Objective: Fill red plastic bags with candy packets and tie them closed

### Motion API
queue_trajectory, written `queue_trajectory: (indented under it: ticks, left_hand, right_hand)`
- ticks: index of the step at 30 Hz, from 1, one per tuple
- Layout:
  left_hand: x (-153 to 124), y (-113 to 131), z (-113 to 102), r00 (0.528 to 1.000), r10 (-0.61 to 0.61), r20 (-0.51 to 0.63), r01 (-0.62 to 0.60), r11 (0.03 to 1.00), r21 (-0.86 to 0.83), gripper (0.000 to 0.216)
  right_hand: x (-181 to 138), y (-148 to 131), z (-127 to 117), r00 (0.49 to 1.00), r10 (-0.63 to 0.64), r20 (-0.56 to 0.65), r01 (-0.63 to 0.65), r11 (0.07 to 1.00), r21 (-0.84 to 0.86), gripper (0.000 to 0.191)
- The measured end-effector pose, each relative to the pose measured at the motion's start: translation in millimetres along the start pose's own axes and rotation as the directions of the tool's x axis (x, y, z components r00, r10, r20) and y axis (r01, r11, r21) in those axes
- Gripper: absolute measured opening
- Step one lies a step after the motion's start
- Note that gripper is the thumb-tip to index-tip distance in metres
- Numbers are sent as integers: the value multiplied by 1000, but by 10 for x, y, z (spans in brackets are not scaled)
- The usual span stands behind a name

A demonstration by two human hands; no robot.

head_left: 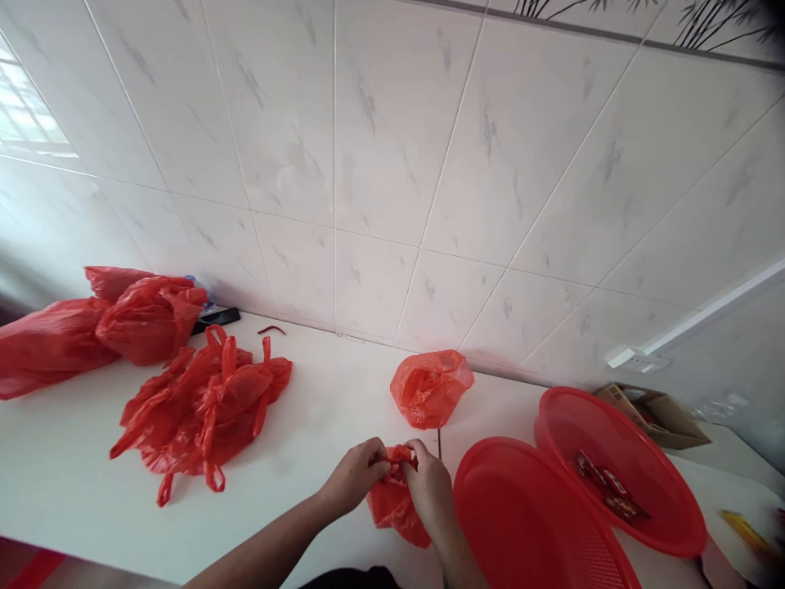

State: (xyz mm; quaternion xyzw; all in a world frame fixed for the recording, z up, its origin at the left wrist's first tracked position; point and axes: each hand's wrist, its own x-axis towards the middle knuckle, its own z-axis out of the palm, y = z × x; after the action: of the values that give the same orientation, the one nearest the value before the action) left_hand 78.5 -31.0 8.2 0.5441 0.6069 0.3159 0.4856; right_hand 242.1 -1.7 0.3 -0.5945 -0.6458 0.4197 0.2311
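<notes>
A small red plastic bag (pixel 392 507) rests on the white table (pixel 319 417) near its front edge. My left hand (pixel 356 474) pinches the bag's top from the left, fingers closed. My right hand (pixel 432 491) grips the same top from the right, fingers closed, and covers part of the bag. Both hands meet at the bag's gathered handles. A second small red bag (pixel 429 386), loosely bunched, sits just behind them near the wall.
A pile of tied red bags (pixel 202 405) lies to the left, with bigger stuffed red bags (pixel 91 327) beyond. Two round red baskets stand at right, a near one (pixel 527 523) and a far one (pixel 619 474) holding small packets. A cardboard box (pixel 659 413) sits behind.
</notes>
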Motion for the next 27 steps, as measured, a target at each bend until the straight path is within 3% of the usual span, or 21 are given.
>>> queue_trajectory:
  ticks: [4,8,10,14,18,23,25,27]
  left_hand:
    - [19,-40,11,1000,-7,-1,7,999,40,3]
    - [19,-83,19,1000,-15,-6,16,997,73,4]
    - [15,-103,15,1000,-6,-13,7,993,122,4]
    - [25,-198,-40,996,73,-45,-62,975,215,4]
    - [49,-458,-204,985,131,-111,-94,952,293,6]
    - [5,-844,-486,978,74,-197,1,934,358,7]
    - [-43,-931,-571,978,37,-206,37,938,344,7]
    - [-94,-978,-627,980,14,-199,53,943,330,7]
  right_hand:
    - [-18,-7,-10,998,-41,41,31,976,216,23]
    - [-17,37,-66,981,-55,184,-62,816,575,30]
    - [-4,96,-85,983,-22,180,-102,754,649,30]
    - [49,297,-82,997,70,29,-73,792,606,36]
    - [121,559,-119,990,128,-64,-69,817,572,35]
    - [185,765,-225,921,211,-328,-98,939,330,24]
    - [188,787,-215,914,207,-348,-126,962,242,23]
    - [171,791,-160,937,185,-295,-125,969,212,30]
